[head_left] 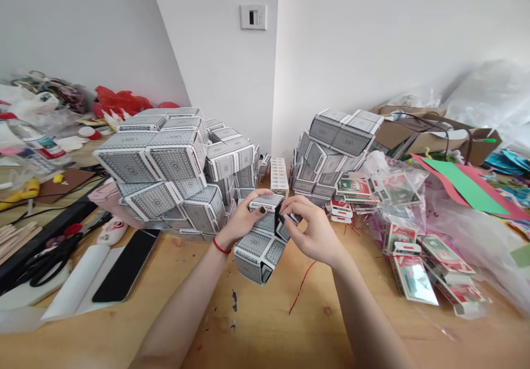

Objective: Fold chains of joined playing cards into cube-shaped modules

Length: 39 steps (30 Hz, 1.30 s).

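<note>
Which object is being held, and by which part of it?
The left hand holds the small playing-card structure by its far upper end. The right hand is at that end's right side; its grip cannot be told.

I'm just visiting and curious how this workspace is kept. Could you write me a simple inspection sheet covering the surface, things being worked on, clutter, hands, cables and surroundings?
Surface: wooden tabletop, with a loose red thread and dark scraps.
Job's things: small card structure in hand; larger left structure and right structure stand beyond it.
Clutter: phone and black scissors at left; card packs and clear plastic at right.
Hands: left hand holds the small card structure; right hand has bent fingers at its side, grip unclear.
Cables: thin dark cord near the yellow tool, far left.
Surroundings: pale walls, one switch plate.
</note>
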Tool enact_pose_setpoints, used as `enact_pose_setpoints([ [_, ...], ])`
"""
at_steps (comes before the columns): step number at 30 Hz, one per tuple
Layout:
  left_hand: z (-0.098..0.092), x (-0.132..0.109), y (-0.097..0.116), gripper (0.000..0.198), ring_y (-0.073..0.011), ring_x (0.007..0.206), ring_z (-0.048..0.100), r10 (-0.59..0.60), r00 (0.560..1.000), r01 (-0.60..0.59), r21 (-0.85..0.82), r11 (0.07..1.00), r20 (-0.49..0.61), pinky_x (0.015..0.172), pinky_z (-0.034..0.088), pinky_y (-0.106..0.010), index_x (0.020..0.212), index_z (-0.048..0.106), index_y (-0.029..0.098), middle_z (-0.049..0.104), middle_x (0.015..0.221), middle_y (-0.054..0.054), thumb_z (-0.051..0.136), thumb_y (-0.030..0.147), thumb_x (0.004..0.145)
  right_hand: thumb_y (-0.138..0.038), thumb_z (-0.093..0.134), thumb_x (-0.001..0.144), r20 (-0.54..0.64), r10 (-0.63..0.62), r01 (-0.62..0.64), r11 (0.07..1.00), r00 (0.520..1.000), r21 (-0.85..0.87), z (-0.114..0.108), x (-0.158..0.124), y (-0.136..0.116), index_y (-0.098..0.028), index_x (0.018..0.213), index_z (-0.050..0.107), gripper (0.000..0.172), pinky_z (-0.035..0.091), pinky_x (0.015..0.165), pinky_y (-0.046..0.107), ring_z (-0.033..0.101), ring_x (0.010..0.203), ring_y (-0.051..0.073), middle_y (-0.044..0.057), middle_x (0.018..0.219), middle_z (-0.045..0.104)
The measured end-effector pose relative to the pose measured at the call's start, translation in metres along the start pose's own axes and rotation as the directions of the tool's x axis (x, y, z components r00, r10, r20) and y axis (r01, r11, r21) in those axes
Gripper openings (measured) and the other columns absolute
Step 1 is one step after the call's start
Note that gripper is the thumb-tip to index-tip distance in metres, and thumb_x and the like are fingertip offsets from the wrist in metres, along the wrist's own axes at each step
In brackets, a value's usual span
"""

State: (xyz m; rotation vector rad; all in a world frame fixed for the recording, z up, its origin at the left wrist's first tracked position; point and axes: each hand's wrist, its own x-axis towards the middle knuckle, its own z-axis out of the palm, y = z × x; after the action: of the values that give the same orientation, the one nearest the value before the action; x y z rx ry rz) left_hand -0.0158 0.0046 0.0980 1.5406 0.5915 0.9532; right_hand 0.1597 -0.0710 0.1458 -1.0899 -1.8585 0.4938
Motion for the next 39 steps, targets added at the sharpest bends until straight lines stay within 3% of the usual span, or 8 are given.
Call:
enact_pose_setpoints([
  [17, 0.002, 0.001, -0.002, 0.056, -0.0208, 0.095, 0.055, -0.03, 1.0, 0.03, 0.002, 1.0, 0.006, 0.082, 0.042, -0.029, 0.117, 0.051, 0.019, 0.058, 0.111, -0.009, 0.059, 0.054, 0.074, -0.009, 0.05, 0.076, -0.03, 0.013, -0.013, 1.0, 0.999, -0.011, 0.005, 0.002, 0.003, -0.02, 0.071, 0.051, 0.013, 0.04, 0.079, 0.036, 0.05, 0.088, 0.02, 0.005, 0.089, 0.053],
  [25, 0.003, 0.0, 0.002, 0.054, -0.0225, 0.099, 0.055, -0.024, 0.999, 0.025, 0.006, 1.0, -0.021, 0.086, 0.041, -0.031, 0.115, 0.052, 0.019, 0.058, 0.112, -0.009, 0.059, 0.055, 0.074, -0.012, 0.049, 0.078, -0.146, 0.022, -0.016, 0.999, 0.989, 0.042, 0.015, 0.003, 0.006, -0.022, 0.091, 0.045, 0.016, 0.039, 0.086, 0.038, 0.047, 0.099, 0.021, 0.007, 0.101, 0.048],
  [31, 0.002, 0.0, 0.002, 0.053, -0.0231, 0.101, 0.055, -0.035, 0.999, 0.034, -0.027, 0.999, -0.041, 0.086, 0.041, -0.031, 0.114, 0.051, 0.019, 0.059, 0.114, -0.009, 0.06, 0.053, 0.074, -0.015, 0.048, 0.082, -0.129, 0.014, 0.004, 0.991, 0.992, 0.136, 0.013, 0.003, 0.015, -0.022, 0.09, 0.047, 0.011, 0.036, 0.093, 0.041, 0.044, 0.112, 0.023, 0.01, 0.116, 0.046],
  [36, 0.002, 0.0, 0.004, 0.053, -0.0235, 0.104, 0.054, -0.017, 1.0, 0.016, -0.021, 1.0, -0.015, 0.086, 0.041, -0.031, 0.115, 0.051, 0.019, 0.057, 0.115, -0.01, 0.06, 0.052, 0.075, -0.021, 0.052, 0.083, -0.092, -0.023, 0.038, 0.985, 0.996, 0.169, 0.014, 0.004, 0.021, -0.022, 0.088, 0.053, 0.005, 0.039, 0.092, 0.04, 0.046, 0.112, 0.023, 0.01, 0.117, 0.048],
  [39, 0.003, -0.001, 0.005, 0.052, -0.023, 0.101, 0.055, -0.021, 1.0, 0.021, -0.026, 0.999, -0.018, 0.084, 0.042, -0.031, 0.114, 0.052, 0.02, 0.057, 0.114, -0.009, 0.061, 0.052, 0.074, -0.025, 0.057, 0.082, -0.06, -0.013, 0.027, 0.973, 0.998, 0.229, 0.014, 0.004, 0.025, -0.023, 0.091, 0.053, 0.01, 0.04, 0.091, 0.039, 0.047, 0.113, 0.023, 0.01, 0.117, 0.048],
])
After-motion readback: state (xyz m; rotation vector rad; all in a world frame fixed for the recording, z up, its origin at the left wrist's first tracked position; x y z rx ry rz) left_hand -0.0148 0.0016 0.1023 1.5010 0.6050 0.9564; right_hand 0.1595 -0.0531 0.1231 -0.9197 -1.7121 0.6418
